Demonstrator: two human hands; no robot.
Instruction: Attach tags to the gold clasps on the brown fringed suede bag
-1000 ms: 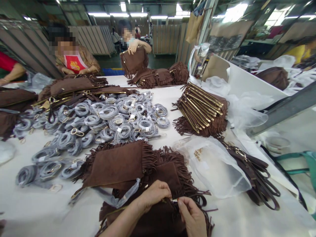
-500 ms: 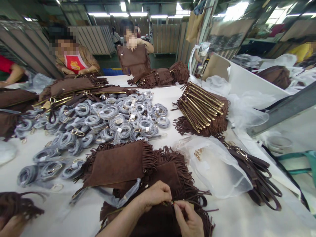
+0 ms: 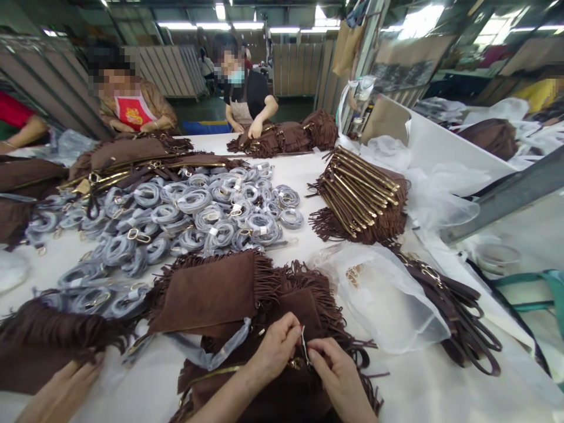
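Observation:
A thin dark strip with a white edge (image 3: 304, 346) stretches between my two hands, too small to name surely. My left hand (image 3: 279, 343) pinches its upper end between thumb and fingers. The lower part is in the closed fingertips of my right hand (image 3: 335, 370). Both hands are just above a dark brown fringed bag (image 3: 259, 393) with a gold zip, lying at the table's near edge. Gold metal shows at the bag just under my fingers. Beyond it lies another brown fringed bag (image 3: 211, 291), with a plastic-wrapped strap (image 3: 220, 352) near its lower edge.
Coiled grey wrapped straps (image 3: 215, 217) are heaped mid-table. Stacked bags with gold zips (image 3: 359, 197), a clear plastic bag (image 3: 388, 299) and brown straps (image 3: 453, 317) lie right. A co-worker's hand (image 3: 66, 385) touches a fringed bag (image 3: 48, 335) at left. Other people work across the table.
My hands have risen slightly, and the white-edged strip now shows between them. At left, the co-worker's fringed bag has come further into view. The person opposite has lowered a bag onto the table.

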